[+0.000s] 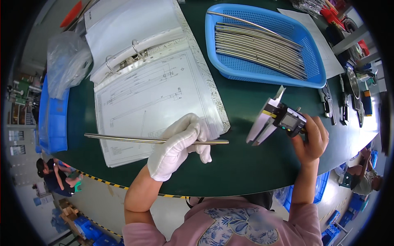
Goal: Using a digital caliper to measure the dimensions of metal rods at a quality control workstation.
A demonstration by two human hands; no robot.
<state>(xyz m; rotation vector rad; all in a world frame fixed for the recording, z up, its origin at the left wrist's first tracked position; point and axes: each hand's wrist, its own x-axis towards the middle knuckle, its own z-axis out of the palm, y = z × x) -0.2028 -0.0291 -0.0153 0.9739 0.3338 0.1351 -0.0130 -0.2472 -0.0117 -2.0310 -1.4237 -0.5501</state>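
Note:
My left hand [176, 145], in a white glove, is closed round a thin metal rod [123, 139]. The rod lies nearly level, its longer part to the left over an open ring binder and its short end to the right of my fingers. Bare, my right hand [312, 141] grips a digital caliper [289, 120] by its body, the display turned up. The caliper's jaws [262, 130] point left, toward the rod's right end, with a gap between them and the rod. Under the left hand, the binder [156, 98] shows a page of line drawings in a clear sleeve.
A blue plastic basket [234, 74] with several metal rods [258, 47] stands at the back right. Hand tools [328, 102] lie along the right edge. A blue bin [53, 119] and clear plastic bags [67, 61] are at the left. Two people sit farther off.

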